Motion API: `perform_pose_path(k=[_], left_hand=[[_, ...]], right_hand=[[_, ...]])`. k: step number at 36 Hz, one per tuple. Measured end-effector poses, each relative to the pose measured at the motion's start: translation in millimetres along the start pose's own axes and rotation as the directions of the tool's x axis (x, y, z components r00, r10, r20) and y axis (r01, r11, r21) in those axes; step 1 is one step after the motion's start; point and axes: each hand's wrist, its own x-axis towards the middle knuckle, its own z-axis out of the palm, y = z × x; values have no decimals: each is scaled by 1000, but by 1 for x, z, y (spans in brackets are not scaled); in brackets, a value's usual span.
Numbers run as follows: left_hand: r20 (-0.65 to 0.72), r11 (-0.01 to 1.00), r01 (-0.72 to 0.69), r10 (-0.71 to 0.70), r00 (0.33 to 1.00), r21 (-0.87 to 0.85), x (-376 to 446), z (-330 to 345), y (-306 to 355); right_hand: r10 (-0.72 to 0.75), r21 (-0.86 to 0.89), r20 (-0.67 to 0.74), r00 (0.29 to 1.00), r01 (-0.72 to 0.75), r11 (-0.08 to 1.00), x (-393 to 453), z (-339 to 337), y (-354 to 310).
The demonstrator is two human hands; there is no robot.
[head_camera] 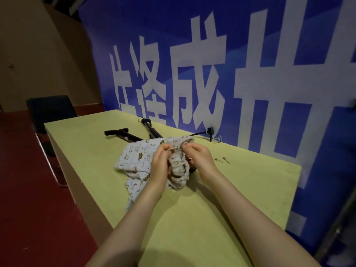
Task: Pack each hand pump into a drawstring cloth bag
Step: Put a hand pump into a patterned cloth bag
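Fingers [163,149] of left hand [160,164] and right hand [198,157] pinching drawstring cloth bag [179,168], seemingly its cord; hand pump [127,136] lying beyond.

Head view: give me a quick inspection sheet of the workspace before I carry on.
Surface: yellow-green table.
Job's things: printed cloth bag, its gathered mouth held up; two black hand pumps behind it.
Clutter: two small metal needles.
Grippers: left hand and right hand pinch the bag's mouth.
Cables: thin black hose by the wall.
Surroundings: blue banner, dark chair, red floor.
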Motion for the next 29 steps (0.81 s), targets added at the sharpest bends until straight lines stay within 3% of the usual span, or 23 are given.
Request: perform_pose_path(k=[3,5,11,15,19,21,23,26,29], left_hand=[[63,997,-50,46,997,60,0,-4,-5],[102,984,-104,90,991,147,-2,-7,-8],[43,976,-119,113,993,185,-4,-7,-4],[-57,991,-74,81,995,113,1,-8,-4],[-170,983,121,-143,975,-135,8,-16,-5],[-176,920,197,-268,947,-339,12,-23,-3],[-66,816,276,-357,932,-509,14,-25,1],[126,650,365,-384,915,-666,11,-26,8],[214,496,399,-388,896,-772,9,-28,12]], right_hand=[[7,-14,52,999,-6,1000,3,2,2],[81,37,99,992,-85,996,5,3,5],[191,229,231,954,-245,942,5,2,11],[236,305,230,944,-300,904,6,0,10],[293,460,159,943,-333,823,9,-8,8],[317,570,115,941,-324,755,11,-17,5],[352,644,85,932,-320,695,13,-25,4],[443,719,73,893,-355,597,11,-31,0],[534,769,76,842,-391,506,12,-35,-1]])
